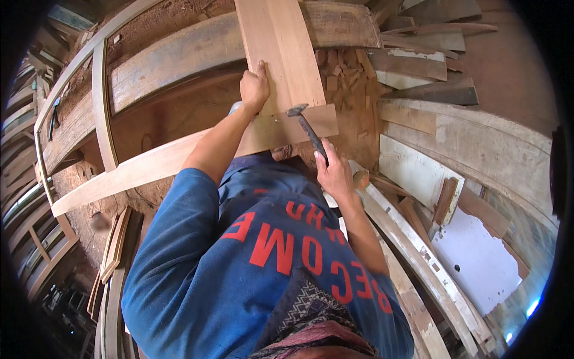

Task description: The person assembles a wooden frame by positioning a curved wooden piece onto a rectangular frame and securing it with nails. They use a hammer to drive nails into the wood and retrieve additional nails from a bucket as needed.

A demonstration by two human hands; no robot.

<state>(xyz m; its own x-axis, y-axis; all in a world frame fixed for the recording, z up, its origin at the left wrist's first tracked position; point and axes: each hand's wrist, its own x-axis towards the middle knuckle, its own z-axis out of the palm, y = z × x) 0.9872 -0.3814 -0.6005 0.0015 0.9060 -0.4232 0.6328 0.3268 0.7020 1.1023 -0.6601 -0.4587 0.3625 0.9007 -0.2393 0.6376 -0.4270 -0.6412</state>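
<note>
My left hand [255,90] is closed round the left edge of a wide pale wooden board [284,54], its thumb lying on the top face. A long pale wooden rail [143,163] runs across the near end of that board and belongs to a larger frame on the left. In my right hand [336,172] is a hammer [311,133], gripped by its dark handle. The hammer's head is over the joint where the rail meets the board. A small shiny spot, perhaps a nail head, shows on the rail left of the hammer; it is too small to tell.
A thick weathered plank [179,57] lies beneath the frame and board. Wood offcuts [344,78] are heaped beyond the joint. Stacked planks [466,137] and a white broken panel [478,257] fill the right side. More timber strips [116,245] stand at the lower left.
</note>
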